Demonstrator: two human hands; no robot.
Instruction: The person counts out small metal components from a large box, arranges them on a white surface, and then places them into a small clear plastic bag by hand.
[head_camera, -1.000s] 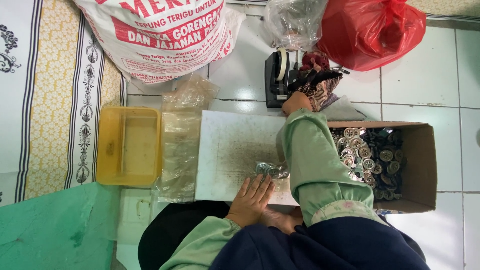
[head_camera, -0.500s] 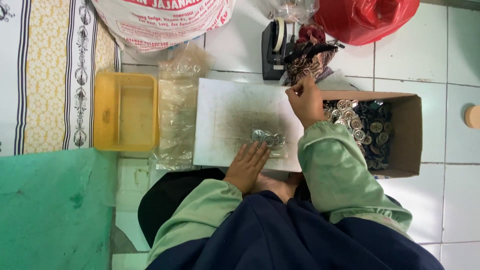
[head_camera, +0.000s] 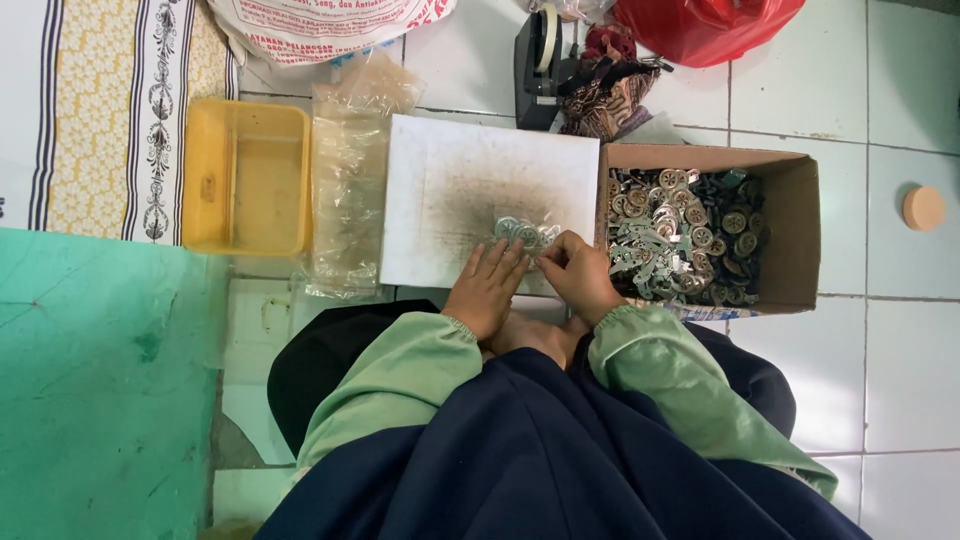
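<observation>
A white, smudged board (head_camera: 470, 190) lies on the tiled floor in front of me. A small cluster of silvery metal pieces (head_camera: 524, 234) rests near its front edge. My left hand (head_camera: 487, 289) lies flat on the board with its fingertips touching that cluster. My right hand (head_camera: 578, 276) is beside it, fingers pinched at the right end of the cluster. A cardboard box (head_camera: 796, 232) holding several round metal pieces stands just right of the board.
A yellow plastic tub (head_camera: 246, 179) and a stack of clear plastic bags (head_camera: 350, 190) sit left of the board. A tape dispenser (head_camera: 538, 60), a patterned cloth, a red bag (head_camera: 705, 28) and a large printed sack lie behind. A green mat (head_camera: 100, 380) is at left.
My right hand came back from the far side near the box and tape dispenser to the cluster of metal pieces on the board. The left hand stayed by the cluster.
</observation>
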